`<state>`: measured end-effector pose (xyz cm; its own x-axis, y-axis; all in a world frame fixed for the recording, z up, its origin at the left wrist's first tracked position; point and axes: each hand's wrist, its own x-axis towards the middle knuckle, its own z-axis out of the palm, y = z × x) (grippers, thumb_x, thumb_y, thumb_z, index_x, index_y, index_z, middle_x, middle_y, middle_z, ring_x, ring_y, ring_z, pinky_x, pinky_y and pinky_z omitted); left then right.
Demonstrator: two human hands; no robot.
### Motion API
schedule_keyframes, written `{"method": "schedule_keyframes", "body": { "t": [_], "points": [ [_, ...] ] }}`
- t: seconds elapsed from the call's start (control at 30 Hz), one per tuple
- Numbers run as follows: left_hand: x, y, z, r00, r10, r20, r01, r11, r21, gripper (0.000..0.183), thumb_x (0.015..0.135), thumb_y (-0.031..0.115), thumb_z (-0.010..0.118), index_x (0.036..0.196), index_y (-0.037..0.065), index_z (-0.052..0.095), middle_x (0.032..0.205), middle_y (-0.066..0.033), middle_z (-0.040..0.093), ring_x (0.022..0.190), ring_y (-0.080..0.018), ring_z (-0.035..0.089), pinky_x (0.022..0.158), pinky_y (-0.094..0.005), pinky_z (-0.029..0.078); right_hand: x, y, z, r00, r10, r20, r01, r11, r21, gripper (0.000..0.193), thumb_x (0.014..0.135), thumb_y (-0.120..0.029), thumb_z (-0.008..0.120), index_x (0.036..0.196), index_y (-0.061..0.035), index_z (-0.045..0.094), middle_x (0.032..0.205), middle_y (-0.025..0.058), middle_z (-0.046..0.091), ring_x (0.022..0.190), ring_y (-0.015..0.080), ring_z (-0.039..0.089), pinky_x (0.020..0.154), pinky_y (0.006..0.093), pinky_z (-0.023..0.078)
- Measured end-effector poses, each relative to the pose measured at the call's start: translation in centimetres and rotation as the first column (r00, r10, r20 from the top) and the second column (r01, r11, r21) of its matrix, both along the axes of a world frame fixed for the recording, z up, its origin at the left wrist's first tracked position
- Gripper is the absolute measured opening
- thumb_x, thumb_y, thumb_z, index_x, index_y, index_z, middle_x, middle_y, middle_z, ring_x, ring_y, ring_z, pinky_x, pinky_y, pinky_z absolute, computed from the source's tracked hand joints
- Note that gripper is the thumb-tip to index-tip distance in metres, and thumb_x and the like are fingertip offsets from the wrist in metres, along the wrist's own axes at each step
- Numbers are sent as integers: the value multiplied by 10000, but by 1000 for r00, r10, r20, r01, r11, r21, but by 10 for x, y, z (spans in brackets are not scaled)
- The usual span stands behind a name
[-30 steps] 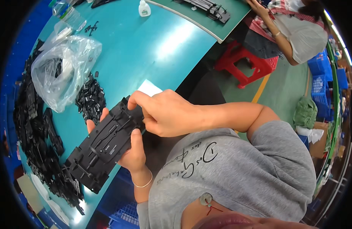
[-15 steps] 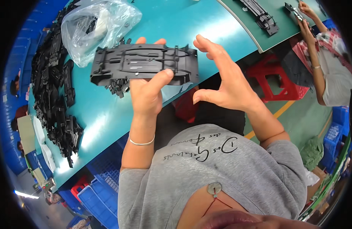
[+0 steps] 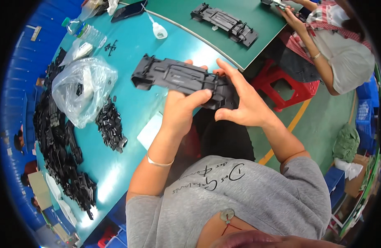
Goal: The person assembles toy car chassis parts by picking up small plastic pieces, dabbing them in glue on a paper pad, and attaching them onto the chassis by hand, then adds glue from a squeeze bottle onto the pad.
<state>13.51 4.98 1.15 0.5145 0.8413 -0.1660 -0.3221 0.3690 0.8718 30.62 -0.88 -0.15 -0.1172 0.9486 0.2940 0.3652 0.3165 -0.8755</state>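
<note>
A long black plastic toy-car chassis is held above the table's near edge, tilted down to the right. My left hand is closed on it, thumb across the upper face and fingertips showing past the far edge. Around the chassis's right end, my right hand is spread in a C shape, thumb and forefinger wide apart; whether its palm touches the part I cannot tell. On the teal table below lies a small pile of black plastic pieces.
A long heap of black parts and a clear plastic bag cover the left side. Farther off are a white dropper bottle, a phone and another chassis. A co-worker sits at right, by a red stool.
The view has swung, bringing the bottle and phone into sight. The chassis has shifted right and tilted, its right end now between my right thumb and fingers.
</note>
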Motion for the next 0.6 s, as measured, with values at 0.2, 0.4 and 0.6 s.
{"method": "schedule_keyframes", "body": {
  "t": [0.2, 0.4, 0.6],
  "points": [
    [35, 36, 2, 969, -248, 14, 248, 968, -20, 370, 820, 135, 611, 1141, 28, 462, 1006, -63, 569, 928, -139, 568, 711, -307, 516, 39, 26, -13, 979, -112, -171, 100, 992, -78, 948, 703, -284, 756, 1424, -65, 181, 1209, 125, 398, 1136, 217, 411, 972, 314, 328],
    [24, 30, 1, 994, -13, -112, 10, 1000, -25, 589, 877, 166, 558, 1340, -37, 256, 1228, -195, 480, 949, -223, 597, 779, -308, 507, 54, 51, -13, 905, -388, 176, 368, 920, 134, 888, 680, -257, 736, 1381, -13, 249, 1198, 185, 450, 1122, 279, 461, 965, 356, 359],
    [-63, -10, 7, 980, -34, -197, 41, 999, 31, 627, 865, 156, 560, 1377, 6, 230, 1209, -194, 491, 889, -210, 610, 730, -294, 505, 59, 75, -24, 806, -512, 298, 379, 833, 403, 809, 656, -215, 730, 1321, 16, 331, 1132, 214, 502, 1056, 344, 502, 919, 391, 396]
  ]
}}
